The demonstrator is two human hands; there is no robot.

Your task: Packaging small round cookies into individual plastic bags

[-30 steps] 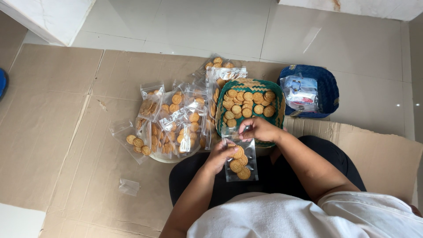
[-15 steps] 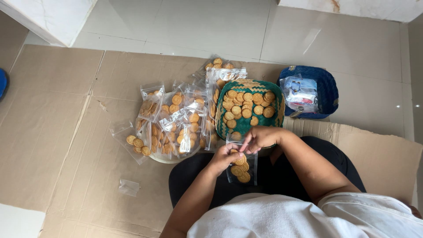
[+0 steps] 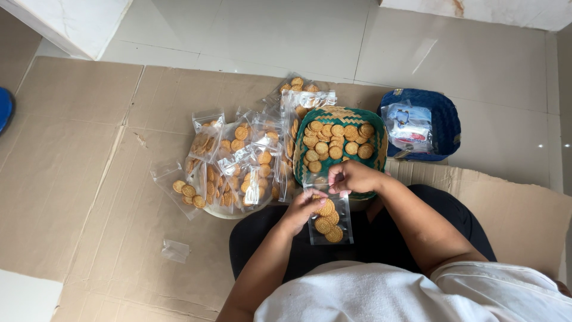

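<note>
Holding a small clear plastic zip bag (image 3: 330, 217) part-filled with round golden biscuits, the person sits on flattened brown cardboard (image 3: 77, 179) laid over a pale tiled floor (image 3: 286, 30). Left hand (image 3: 302, 209) grips the bag's left edge near its mouth, fingers curled and pinched on the plastic. Right hand (image 3: 353, 176) sits just above, fingers pressed together pinching the bag's top edge. Bag hangs upright over the lap, near side of the scene, just in front of a green woven basket (image 3: 339, 114).

Basket holds loose round biscuits in a single heap; right hand overlaps its near rim. Whether the hand touches the rim cannot be told.

Left of the basket: a pile of filled clear biscuit bags (image 3: 238, 164), overlapping, some leaning against the basket's left side, a few more behind at its far-left corner. One empty clear bag (image 3: 176, 250) lies alone on the cardboard, near left, well apart from the pile.

Right of the green basket, just beside it: a blue woven basket (image 3: 447, 119) containing a white plastic packet (image 3: 408, 128).
</note>
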